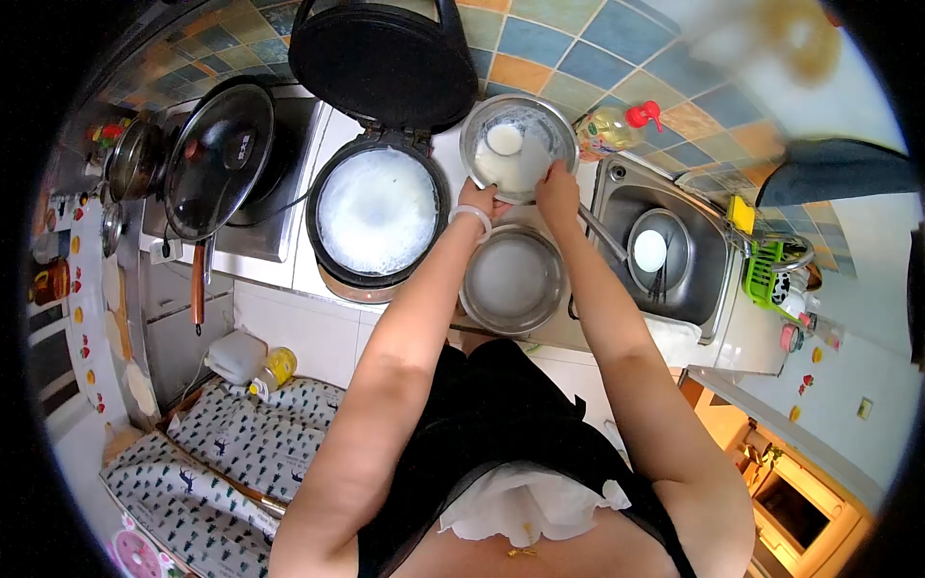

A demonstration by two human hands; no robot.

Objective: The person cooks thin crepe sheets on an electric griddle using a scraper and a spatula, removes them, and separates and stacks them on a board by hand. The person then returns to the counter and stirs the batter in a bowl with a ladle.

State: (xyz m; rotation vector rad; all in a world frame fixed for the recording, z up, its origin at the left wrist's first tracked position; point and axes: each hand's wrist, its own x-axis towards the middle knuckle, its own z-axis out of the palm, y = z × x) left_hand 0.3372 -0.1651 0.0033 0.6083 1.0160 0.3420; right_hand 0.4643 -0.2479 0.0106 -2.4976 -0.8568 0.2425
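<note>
Over the counter, my left hand (482, 199), with a pale bracelet on its wrist, grips the near rim of a metal mixing bowl (567, 125). White batter (520, 178) lies in the bowl. At the bowl's right edge, my right hand (556, 188) is closed on what looks like a metal ladle (602, 231). Its handle runs from behind my wrist toward the sink, and a round white shape at the other end lies in the batter. To the left stands an electric griddle (316, 241), its lid raised, with a thin white layer of batter (376, 212) spread across its plate.
A second metal bowl (513, 279) stands just below my hands. The sink (708, 289) at right holds another bowl (682, 231) with a white round thing and dark whisk-like wires. A pump bottle (605, 133) stands behind. A lidded pan (220, 159) sits on the stove at left.
</note>
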